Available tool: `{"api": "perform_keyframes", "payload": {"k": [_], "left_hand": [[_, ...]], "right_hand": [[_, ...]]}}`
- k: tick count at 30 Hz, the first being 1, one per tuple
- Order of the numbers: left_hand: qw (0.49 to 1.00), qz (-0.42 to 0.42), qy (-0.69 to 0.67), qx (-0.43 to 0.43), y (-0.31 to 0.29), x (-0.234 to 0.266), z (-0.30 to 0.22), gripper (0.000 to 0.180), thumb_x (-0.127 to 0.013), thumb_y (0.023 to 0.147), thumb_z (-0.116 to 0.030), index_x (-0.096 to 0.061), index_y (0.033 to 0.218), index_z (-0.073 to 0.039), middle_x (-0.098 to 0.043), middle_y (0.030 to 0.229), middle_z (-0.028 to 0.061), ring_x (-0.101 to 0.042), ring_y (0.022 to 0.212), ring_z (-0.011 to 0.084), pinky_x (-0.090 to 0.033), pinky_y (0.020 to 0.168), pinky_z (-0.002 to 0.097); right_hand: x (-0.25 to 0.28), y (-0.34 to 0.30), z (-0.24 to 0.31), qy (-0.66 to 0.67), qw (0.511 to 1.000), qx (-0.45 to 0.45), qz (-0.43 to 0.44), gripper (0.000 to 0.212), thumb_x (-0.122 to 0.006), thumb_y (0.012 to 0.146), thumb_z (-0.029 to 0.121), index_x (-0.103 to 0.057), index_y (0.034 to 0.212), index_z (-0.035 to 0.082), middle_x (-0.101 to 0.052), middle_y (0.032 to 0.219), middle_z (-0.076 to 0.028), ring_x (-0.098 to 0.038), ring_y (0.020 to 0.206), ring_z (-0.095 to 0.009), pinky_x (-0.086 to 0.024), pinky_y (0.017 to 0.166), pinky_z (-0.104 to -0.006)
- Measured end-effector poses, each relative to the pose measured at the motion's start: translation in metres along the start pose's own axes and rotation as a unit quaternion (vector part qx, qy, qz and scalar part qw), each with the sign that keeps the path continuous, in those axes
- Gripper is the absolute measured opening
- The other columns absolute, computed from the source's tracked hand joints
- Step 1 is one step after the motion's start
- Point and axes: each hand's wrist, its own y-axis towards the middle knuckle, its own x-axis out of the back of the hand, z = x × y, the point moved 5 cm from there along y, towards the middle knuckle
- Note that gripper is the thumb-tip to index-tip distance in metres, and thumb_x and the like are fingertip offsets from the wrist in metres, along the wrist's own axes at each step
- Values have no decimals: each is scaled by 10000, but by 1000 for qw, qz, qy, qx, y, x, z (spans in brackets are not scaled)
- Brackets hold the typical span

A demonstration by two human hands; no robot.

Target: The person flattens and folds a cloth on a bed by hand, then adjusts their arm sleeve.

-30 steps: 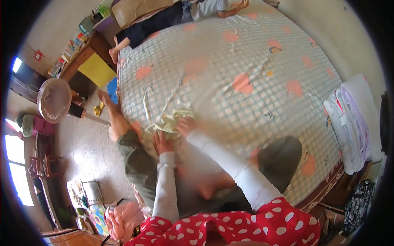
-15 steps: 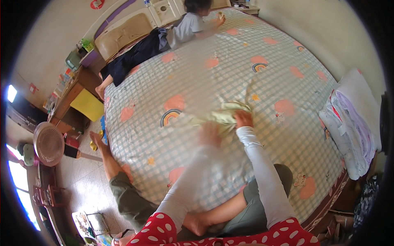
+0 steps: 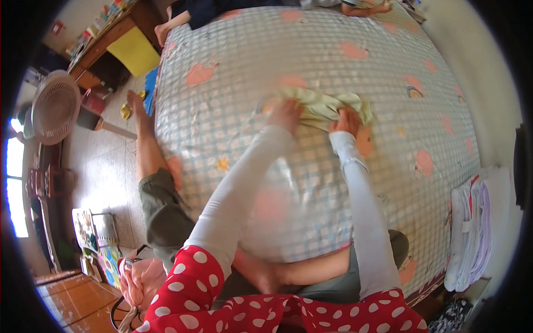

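On the checked bed sheet (image 3: 316,183) in front of me lies a crumpled pale green cloth (image 3: 319,105), perhaps a garment, though its kind cannot be made out. My left hand (image 3: 285,116), slightly blurred, grips the cloth's left end. At its right part, my right hand (image 3: 346,120) has its fingers closed on the fabric. Both arms reach forward in white sleeves, and the cloth spreads between the two hands, touching the sheet.
Another person (image 3: 244,5) lies along the bed's far edge. Folded bedding (image 3: 477,227) is stacked at the right by the wall. A fan (image 3: 56,107) and a desk (image 3: 105,41) stand left of the bed. A pink bag (image 3: 141,280) sits at lower left.
My view has tilted down and shifted. Both hands have moved farther apart, with the cloth now stretched more between them. The left hand is less blurred than before.
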Motion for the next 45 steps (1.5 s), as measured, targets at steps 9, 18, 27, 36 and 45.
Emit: {"api": "perform_keyframes", "payload": {"k": [9,18,27,36,45], "left_hand": [[924,-139,175,311,-221,86,183,415,-463,717,-77,-460,1132,-72,-384,1237,162,-331,1170,304,-295,947,391],[941,-200,122,243,-257,21,123,491,-475,699,-75,-437,1186,-130,-371,1261,155,-340,1160,330,-290,957,377],[995,-83,-48,8,-291,-34,8,516,-505,650,-69,-467,1160,-135,-384,1240,187,-356,1149,347,-328,941,387],[995,18,-88,53,-311,-13,-5,476,-570,670,-133,-482,1138,-140,-454,1185,148,-457,1059,286,-387,872,361],[969,-68,-38,235,-352,8,29,247,-551,693,-179,-595,931,-134,-577,933,160,-546,870,327,-437,764,380]], "right_hand": [[-47,-19,304,167,941,131,264,195,-461,716,153,-581,814,35,-568,873,-166,-528,841,-305,-395,771,-402],[-34,-113,247,353,914,33,196,187,-437,756,124,-566,866,44,-560,992,-133,-445,1037,-307,-355,892,-362],[126,-203,123,132,982,137,-17,144,-462,694,53,-533,819,62,-557,856,-127,-508,866,-304,-404,741,-422],[129,-224,127,108,967,27,227,139,-484,661,51,-548,782,80,-540,819,-137,-504,807,-324,-414,687,-413],[137,-221,131,150,982,64,94,24,-525,607,80,-521,630,83,-505,701,-102,-496,728,-284,-402,622,-389]]}}
